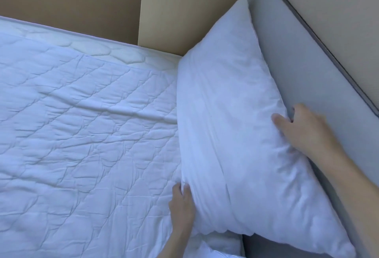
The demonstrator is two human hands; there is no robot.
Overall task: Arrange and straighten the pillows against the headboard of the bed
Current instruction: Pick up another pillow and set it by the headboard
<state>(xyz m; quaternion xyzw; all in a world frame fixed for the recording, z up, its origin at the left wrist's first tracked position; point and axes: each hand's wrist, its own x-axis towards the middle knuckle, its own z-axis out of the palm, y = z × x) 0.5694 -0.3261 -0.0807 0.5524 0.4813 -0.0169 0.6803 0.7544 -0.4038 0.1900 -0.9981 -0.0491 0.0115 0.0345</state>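
Note:
A large white pillow (231,118) stands tilted on the bed, leaning against the grey padded headboard (303,77) on the right. My right hand (301,128) grips the pillow's upper edge where it meets the headboard, thumb on the front, fingers behind. My left hand (181,202) pinches the pillow's lower edge where it rests on the quilted white mattress cover (82,126). A bit of another white pillow (213,251) shows at the bottom edge, mostly out of frame.
A beige wall (71,1) runs along the far side of the bed, with a lighter panel (184,11) in the corner. The mattress stretches away to the left.

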